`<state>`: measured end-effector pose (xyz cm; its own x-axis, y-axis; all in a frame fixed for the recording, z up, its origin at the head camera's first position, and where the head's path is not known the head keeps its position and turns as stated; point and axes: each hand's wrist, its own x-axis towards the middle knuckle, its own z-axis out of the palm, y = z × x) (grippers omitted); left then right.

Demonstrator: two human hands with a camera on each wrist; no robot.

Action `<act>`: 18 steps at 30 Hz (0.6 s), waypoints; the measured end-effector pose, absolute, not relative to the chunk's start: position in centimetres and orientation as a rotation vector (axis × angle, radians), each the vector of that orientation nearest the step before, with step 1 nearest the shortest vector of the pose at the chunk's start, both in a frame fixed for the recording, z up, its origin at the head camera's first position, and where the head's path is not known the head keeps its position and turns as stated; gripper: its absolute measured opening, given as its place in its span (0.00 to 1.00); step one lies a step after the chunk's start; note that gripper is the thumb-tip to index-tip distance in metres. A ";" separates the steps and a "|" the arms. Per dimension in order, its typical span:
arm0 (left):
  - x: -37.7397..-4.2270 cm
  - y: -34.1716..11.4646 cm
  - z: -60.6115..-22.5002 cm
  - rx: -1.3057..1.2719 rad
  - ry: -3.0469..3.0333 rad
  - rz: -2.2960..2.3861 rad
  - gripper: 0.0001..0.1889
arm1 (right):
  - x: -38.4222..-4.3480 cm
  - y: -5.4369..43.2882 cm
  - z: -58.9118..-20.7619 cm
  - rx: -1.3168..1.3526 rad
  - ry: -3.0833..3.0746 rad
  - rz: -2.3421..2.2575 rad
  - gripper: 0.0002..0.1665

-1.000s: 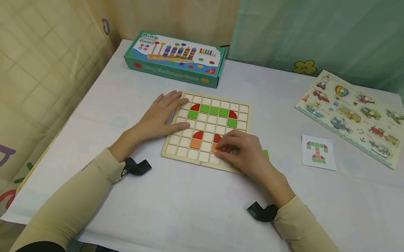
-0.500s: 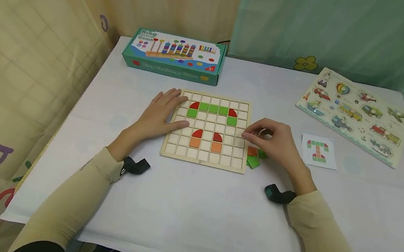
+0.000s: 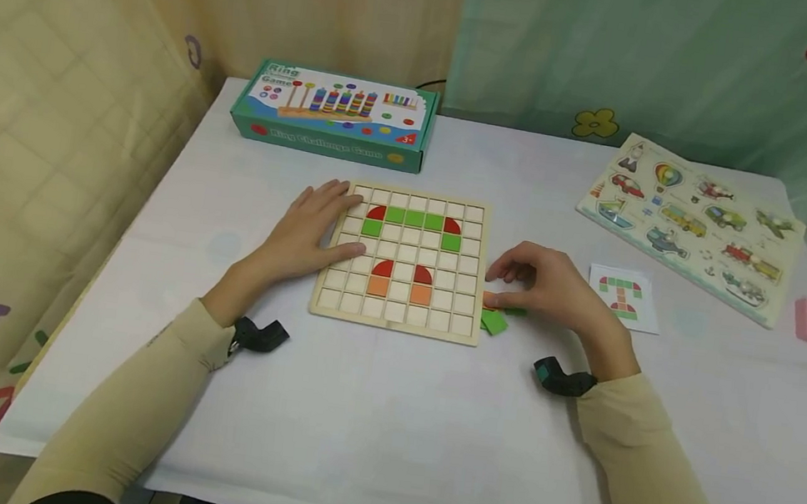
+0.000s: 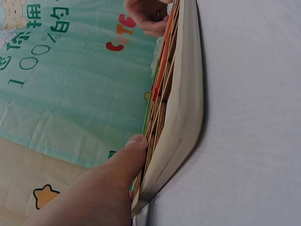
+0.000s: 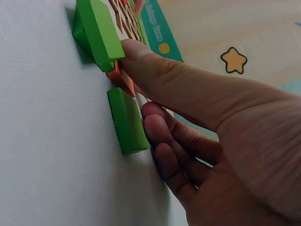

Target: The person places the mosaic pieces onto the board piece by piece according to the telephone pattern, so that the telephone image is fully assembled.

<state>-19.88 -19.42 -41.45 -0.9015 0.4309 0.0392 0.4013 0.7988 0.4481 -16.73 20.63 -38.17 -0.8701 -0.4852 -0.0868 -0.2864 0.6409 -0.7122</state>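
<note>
Holding right hand point(image 3: 550, 285) parted at 4-o'clock orange tile point(image 5: 121, 79).
Likely steadying grid board point(image 3: 408, 251) with spread left hand point(image 3: 302, 238), 9 o'clock.

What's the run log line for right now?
left hand: rests on board; right hand: at loose tiles beside board; orange squares on board: two
</note>
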 end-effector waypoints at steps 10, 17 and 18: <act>-19.6 -19.3 -41.9 0.684 2.920 0.722 0.43 | -16.2 20.7 -38.0 -0.616 2.540 -1.001 0.23; -19.5 -19.5 -41.7 0.680 2.936 0.708 0.43 | -16.3 20.6 -38.1 -0.679 2.536 -1.008 0.18; -19.6 -19.5 -41.6 0.680 2.937 0.706 0.43 | -16.4 20.6 -38.0 -0.682 2.537 -1.005 0.19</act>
<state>-19.60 -19.49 -41.65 -0.9025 0.4268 0.0575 0.4063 0.7997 0.4421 -16.36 20.58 -38.04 -0.8320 -0.5411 -0.1224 -0.3104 0.6369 -0.7057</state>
